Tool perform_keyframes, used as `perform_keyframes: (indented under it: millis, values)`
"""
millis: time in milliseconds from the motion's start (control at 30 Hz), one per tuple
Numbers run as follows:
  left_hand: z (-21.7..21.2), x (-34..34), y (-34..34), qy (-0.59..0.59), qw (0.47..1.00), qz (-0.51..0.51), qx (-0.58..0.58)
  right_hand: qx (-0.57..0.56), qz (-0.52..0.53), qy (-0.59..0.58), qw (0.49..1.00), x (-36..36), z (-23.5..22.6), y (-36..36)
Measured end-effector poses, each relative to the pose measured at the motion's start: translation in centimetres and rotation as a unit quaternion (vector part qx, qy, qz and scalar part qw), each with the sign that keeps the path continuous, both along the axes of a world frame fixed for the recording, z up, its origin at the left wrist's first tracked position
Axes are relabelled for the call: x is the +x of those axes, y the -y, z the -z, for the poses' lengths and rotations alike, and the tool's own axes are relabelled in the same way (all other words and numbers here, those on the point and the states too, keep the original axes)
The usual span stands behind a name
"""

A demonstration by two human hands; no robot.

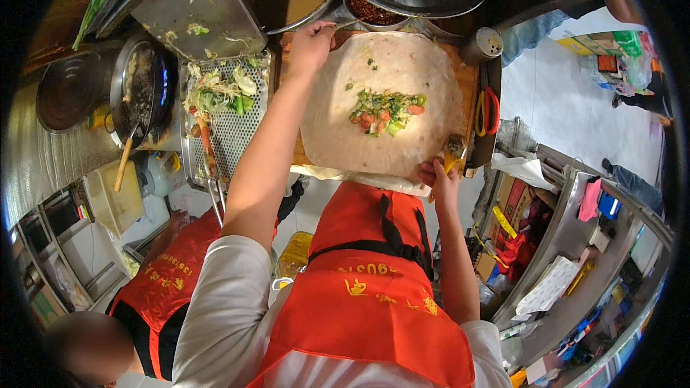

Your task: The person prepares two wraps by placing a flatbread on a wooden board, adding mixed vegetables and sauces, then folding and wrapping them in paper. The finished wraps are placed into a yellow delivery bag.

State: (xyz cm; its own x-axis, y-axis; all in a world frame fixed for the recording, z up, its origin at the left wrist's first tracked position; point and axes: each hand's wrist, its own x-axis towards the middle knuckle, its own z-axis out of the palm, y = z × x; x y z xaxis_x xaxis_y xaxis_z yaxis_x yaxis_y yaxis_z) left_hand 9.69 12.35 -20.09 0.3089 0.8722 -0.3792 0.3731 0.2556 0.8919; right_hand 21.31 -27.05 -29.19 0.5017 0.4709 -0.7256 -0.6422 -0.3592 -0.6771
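Thin, pale, round flatbread [410, 72] looks soft, tearable: take it broadly along the brown wooden board's [468, 75] near edge. Right hand [443, 175] grasps yellow-handled tool [452, 161]; left hand's [313, 44] grip: cannot tell.

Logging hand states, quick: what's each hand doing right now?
Left hand: closed, apparently pinching a thin metal handle.
Right hand: closed, holding a yellow-handled tool.

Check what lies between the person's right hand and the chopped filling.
Only a bare stretch of flatbread lies between the right hand and the chopped filling, as the head view shows.
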Motion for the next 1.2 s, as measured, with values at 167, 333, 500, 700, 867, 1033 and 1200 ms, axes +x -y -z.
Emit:
perform_keyframes:
  millis: [167, 333, 500, 700, 867, 1033, 1200]
  values:
    - [0.2, -0.6, 0.0, -0.026, 0.998, 0.013, 0.050, -0.009, 0.001, 0.006, 1.000, 0.0, -0.8, -0.5]
    - [0.0, -0.3, 0.5, -0.044, 0.996, 0.022, 0.070, 0.006, 0.008, 0.001, 1.000, 0.1, -0.2, -0.3]
    - [0.3, -0.9, 0.8, -0.021, 0.998, 0.008, 0.060, -0.017, -0.006, 0.015, 1.000, 0.1, -1.0, -0.8]
    - [-2.3, -3.1, 2.8, 0.021, 0.999, -0.013, -0.025, -0.007, -0.001, 0.004, 1.000, 0.3, -0.2, -0.5]
    - [-2.7, -4.6, 8.0, -0.079, 0.992, 0.085, 0.045, 0.009, 0.004, 0.015, 1.000, -0.1, -0.8, -0.8]
    - [-0.6, -3.5, 11.1, -0.164, 0.859, 0.235, 0.423, 0.006, -0.007, 0.020, 1.000, 0.1, -1.0, -1.1]
    - [-2.2, -5.3, 11.2, -0.219, 0.905, 0.171, 0.321, 0.014, -0.013, 0.021, 1.000, 0.1, -0.6, -1.0]
